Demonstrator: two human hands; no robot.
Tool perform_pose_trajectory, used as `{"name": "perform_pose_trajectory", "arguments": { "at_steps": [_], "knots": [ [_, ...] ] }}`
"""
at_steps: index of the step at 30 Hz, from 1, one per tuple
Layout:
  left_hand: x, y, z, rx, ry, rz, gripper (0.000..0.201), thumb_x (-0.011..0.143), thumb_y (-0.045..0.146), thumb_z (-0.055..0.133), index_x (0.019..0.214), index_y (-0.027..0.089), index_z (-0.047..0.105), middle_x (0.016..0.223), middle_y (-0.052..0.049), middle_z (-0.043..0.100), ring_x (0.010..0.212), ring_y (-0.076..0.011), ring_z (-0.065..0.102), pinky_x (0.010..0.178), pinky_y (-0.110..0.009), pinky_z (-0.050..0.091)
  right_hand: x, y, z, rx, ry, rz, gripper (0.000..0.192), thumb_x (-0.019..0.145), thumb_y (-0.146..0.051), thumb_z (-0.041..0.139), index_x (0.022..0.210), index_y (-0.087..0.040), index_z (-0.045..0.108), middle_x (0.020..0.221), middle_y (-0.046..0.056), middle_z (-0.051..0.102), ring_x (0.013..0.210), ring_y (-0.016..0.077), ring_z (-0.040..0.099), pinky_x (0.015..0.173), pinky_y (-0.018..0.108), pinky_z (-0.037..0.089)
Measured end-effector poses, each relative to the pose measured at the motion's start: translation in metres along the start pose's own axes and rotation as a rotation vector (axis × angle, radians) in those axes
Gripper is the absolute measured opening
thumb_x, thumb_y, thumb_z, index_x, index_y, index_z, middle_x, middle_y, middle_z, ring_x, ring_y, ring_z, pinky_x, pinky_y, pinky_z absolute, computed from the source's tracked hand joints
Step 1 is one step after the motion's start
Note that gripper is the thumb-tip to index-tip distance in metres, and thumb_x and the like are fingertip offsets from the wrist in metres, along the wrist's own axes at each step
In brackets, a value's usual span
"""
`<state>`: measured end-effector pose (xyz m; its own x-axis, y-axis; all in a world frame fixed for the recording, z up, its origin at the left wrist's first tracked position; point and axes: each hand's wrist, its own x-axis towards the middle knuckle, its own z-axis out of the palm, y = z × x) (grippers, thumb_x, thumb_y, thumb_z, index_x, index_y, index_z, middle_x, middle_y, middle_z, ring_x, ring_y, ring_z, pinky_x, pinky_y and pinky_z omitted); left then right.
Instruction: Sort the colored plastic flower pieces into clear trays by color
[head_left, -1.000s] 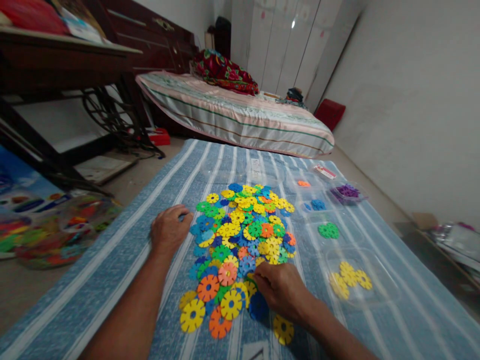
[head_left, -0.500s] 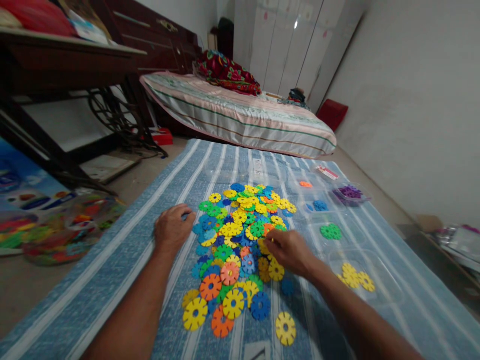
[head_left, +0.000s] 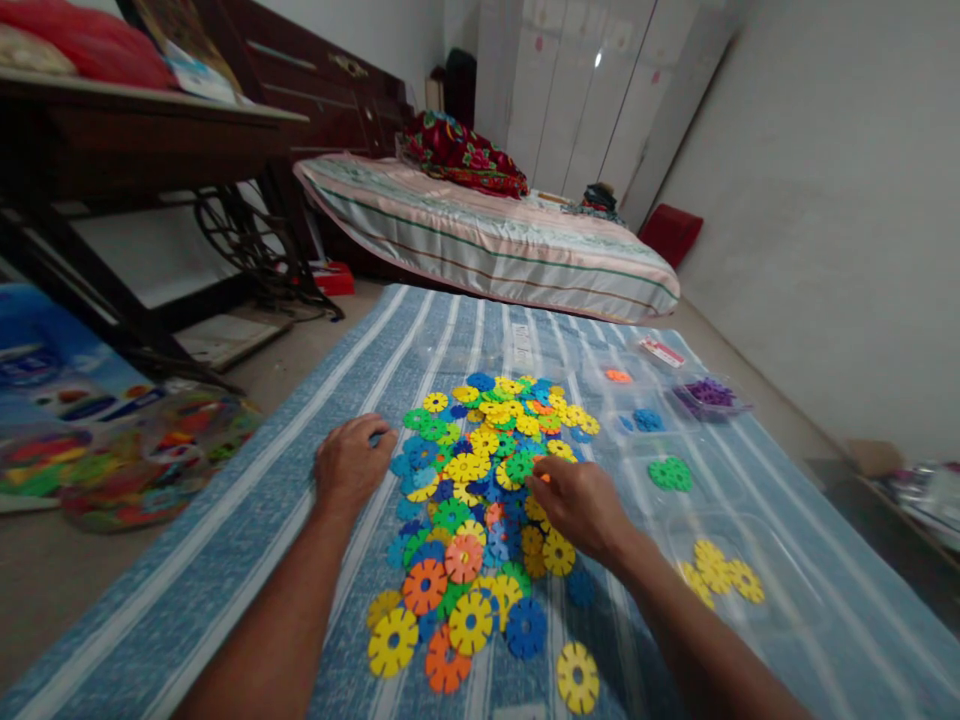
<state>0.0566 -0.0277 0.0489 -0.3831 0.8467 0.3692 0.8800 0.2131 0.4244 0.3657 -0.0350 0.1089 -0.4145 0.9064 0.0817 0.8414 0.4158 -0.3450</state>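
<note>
A pile of flat plastic snowflake discs (head_left: pixel 480 480) in yellow, blue, green and orange lies on a blue striped mat (head_left: pixel 247 540). My left hand (head_left: pixel 351 468) rests knuckles up at the pile's left edge, fingers curled, touching blue discs. My right hand (head_left: pixel 583 503) reaches into the pile's right side, its fingertips pinched together at an orange disc (head_left: pixel 541 474). To the right, clear trays hold sorted discs: yellow (head_left: pixel 721 578), green (head_left: pixel 670 473), blue (head_left: pixel 647 420), orange (head_left: pixel 619 376) and purple (head_left: pixel 708 395).
A lone yellow disc (head_left: pixel 577 677) lies near the mat's front edge. A clear bag of coloured pieces (head_left: pixel 157 460) sits on the floor at the left, below a dark sewing table (head_left: pixel 142 110). A striped mattress (head_left: pixel 487 235) lies beyond the mat; a wall runs along the right.
My right hand has moved from the pile's near edge up toward its middle, to an orange disc. My left hand has stayed put. The view has shifted slightly.
</note>
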Motion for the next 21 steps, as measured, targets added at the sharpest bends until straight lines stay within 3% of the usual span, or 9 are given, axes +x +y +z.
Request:
{"name": "perform_pose_trajectory", "arguments": {
  "at_steps": [3, 7, 13, 17, 21],
  "knots": [
    [0.001, 0.000, 0.000, -0.011, -0.008, -0.005, 0.036, 0.079, 0.041, 0.044, 0.085, 0.019, 0.071, 0.117, -0.011, 0.071, 0.112, -0.0299, 0.063, 0.102, -0.043, 0.046, -0.006, -0.011, 0.004, -0.097, -0.092, 0.070, 0.024, 0.094, -0.035, 0.050, 0.089, -0.021, 0.069, 0.078, 0.006, 0.074, 0.070, 0.0163, 0.067, 0.057, 0.023, 0.030],
    [0.001, 0.000, -0.001, -0.024, -0.009, -0.010, 0.036, 0.079, 0.041, 0.044, 0.085, 0.019, 0.071, 0.117, -0.011, 0.071, 0.113, -0.0295, 0.063, 0.102, -0.042, 0.046, 0.019, -0.009, -0.009, -0.177, -0.072, 0.151, 0.029, 0.096, -0.038, 0.044, 0.097, -0.022, 0.069, 0.090, 0.008, 0.075, 0.082, 0.0194, 0.069, 0.061, 0.024, 0.035],
    [0.001, -0.001, -0.002, -0.025, -0.018, -0.023, 0.034, 0.079, 0.041, 0.045, 0.085, 0.020, 0.071, 0.118, -0.010, 0.071, 0.112, -0.0292, 0.063, 0.103, -0.041, 0.046, 0.077, 0.019, -0.019, -0.261, -0.036, 0.237, 0.031, 0.096, -0.033, 0.042, 0.112, -0.021, 0.066, 0.105, 0.011, 0.072, 0.097, 0.0227, 0.067, 0.073, 0.027, 0.044],
    [0.000, -0.002, -0.001, -0.011, -0.016, -0.029, 0.032, 0.080, 0.041, 0.045, 0.084, 0.021, 0.070, 0.118, -0.008, 0.071, 0.112, -0.0267, 0.064, 0.102, -0.038, 0.046, 0.105, 0.042, -0.010, -0.286, -0.066, 0.219, 0.032, 0.095, -0.028, 0.045, 0.122, -0.019, 0.060, 0.121, 0.012, 0.064, 0.108, 0.0214, 0.062, 0.083, 0.028, 0.046],
    [0.000, -0.004, 0.001, -0.002, 0.004, -0.024, 0.032, 0.080, 0.040, 0.044, 0.085, 0.021, 0.070, 0.117, -0.008, 0.071, 0.111, -0.0263, 0.064, 0.102, -0.038, 0.046, 0.125, 0.056, 0.001, -0.291, -0.111, 0.203, 0.033, 0.094, -0.022, 0.043, 0.124, -0.019, 0.057, 0.124, 0.012, 0.061, 0.110, 0.0211, 0.060, 0.084, 0.027, 0.046]
  ]
}}
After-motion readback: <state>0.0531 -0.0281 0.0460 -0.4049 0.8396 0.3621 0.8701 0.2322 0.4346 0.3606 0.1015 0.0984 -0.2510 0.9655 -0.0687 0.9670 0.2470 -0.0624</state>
